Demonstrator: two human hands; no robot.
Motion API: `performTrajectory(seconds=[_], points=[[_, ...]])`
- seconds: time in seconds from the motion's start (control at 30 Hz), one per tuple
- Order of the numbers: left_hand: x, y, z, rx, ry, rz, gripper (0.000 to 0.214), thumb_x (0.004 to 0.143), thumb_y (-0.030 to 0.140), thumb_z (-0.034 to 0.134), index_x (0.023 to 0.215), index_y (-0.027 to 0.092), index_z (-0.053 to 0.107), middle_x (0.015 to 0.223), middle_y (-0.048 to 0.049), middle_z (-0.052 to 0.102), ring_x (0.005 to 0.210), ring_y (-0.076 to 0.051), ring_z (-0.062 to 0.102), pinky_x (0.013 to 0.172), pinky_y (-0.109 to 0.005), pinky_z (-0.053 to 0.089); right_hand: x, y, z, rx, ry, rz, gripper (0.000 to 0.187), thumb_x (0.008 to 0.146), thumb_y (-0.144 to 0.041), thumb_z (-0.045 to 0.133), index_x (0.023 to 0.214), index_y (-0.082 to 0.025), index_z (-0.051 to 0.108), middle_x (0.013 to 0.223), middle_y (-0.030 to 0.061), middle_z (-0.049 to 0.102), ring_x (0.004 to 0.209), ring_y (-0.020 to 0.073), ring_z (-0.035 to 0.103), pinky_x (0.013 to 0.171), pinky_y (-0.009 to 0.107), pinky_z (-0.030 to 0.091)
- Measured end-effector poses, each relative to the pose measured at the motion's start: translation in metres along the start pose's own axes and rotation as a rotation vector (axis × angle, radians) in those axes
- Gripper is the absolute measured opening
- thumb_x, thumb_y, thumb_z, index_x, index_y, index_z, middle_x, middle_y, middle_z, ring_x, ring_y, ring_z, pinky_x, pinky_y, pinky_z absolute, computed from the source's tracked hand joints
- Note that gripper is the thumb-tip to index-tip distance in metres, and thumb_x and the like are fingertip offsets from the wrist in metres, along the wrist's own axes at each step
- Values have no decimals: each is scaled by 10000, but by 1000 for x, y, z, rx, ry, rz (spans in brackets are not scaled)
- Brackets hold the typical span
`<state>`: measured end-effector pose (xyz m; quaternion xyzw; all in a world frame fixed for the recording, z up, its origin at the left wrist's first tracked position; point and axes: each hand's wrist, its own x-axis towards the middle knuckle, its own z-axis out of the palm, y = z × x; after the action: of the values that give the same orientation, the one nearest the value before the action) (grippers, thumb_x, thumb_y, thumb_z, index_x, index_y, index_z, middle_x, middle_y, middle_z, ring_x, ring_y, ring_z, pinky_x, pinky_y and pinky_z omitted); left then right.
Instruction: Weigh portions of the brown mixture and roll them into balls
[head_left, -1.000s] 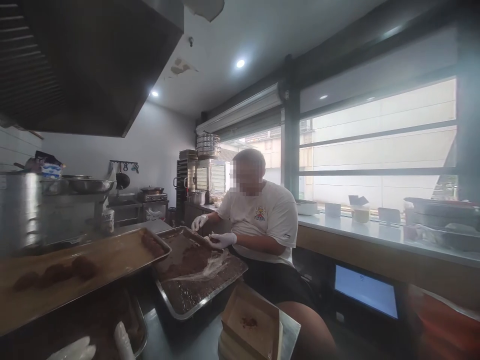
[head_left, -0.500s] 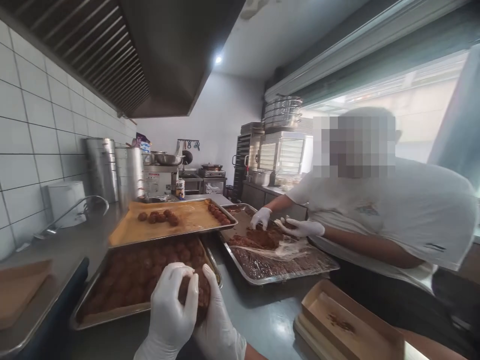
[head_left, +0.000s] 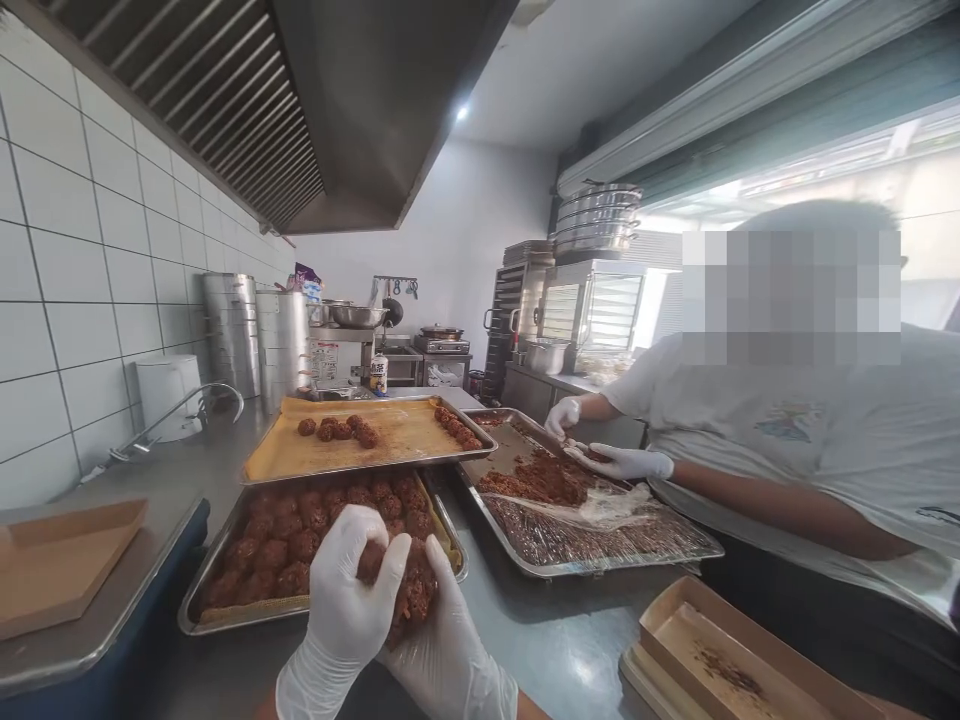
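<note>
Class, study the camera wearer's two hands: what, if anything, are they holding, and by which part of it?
A lumpy brown mass, held around its sides between the white-gloved left hand and the white-gloved right hand.

Passage between right grip (head_left: 442, 645) and box (head_left: 750, 640)

Holding a ball (head_left: 417, 590) between left hand (head_left: 345, 585) and right hand (head_left: 448, 650), before the lower tray (head_left: 244, 619), with the upper tray (head_left: 409, 425) behind that, a side tray (head_left: 506, 447) to the right, a carton (head_left: 772, 635) nearer right and a box (head_left: 67, 560) far left.
</note>
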<state>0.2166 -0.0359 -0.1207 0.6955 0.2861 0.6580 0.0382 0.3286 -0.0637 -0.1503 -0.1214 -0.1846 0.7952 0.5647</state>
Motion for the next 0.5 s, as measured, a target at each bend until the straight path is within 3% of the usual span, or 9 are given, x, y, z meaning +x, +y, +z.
performTrajectory(seconds=[0.07,0.13,0.23,0.37,0.5], points=[[3,-1,-3,27,-20,19,28,953,200,589,959,210,615,1004,-73,650,979,-209,643,899,-356,543,2,-1,-2,-7,37,-129,471,934,-504,636,1256,-167,700,1219,108,752,1140,256,689,924,391,586],[2,-3,-3,91,-28,7,175,948,196,577,1112,203,635,1143,-110,648,1113,-247,630,995,-405,528,5,-3,-5,-29,103,-276,435,911,-436,693,1270,-191,692,1306,89,718,1203,242,662,959,370,573],[-3,-7,0,176,-85,-57,253,961,195,521,1191,198,628,1175,-120,659,1129,-262,642,986,-414,540,8,-7,-8,-97,152,-390,451,893,-393,729,1307,-223,669,1400,75,664,1292,234,612,1010,359,548],[-8,-10,6,262,-159,-172,193,1007,305,491,1090,214,639,1059,-92,694,1004,-258,687,894,-396,553,10,-7,-9,-170,188,-442,466,854,-395,776,1277,-224,685,1396,74,667,1345,235,573,1071,353,506],[-11,-16,7,258,-147,-261,254,998,437,500,900,241,629,907,-40,708,855,-224,700,816,-338,531,7,-1,-7,-150,183,-405,486,788,-437,831,1220,-246,712,1278,63,732,1243,262,647,1075,414,507]])
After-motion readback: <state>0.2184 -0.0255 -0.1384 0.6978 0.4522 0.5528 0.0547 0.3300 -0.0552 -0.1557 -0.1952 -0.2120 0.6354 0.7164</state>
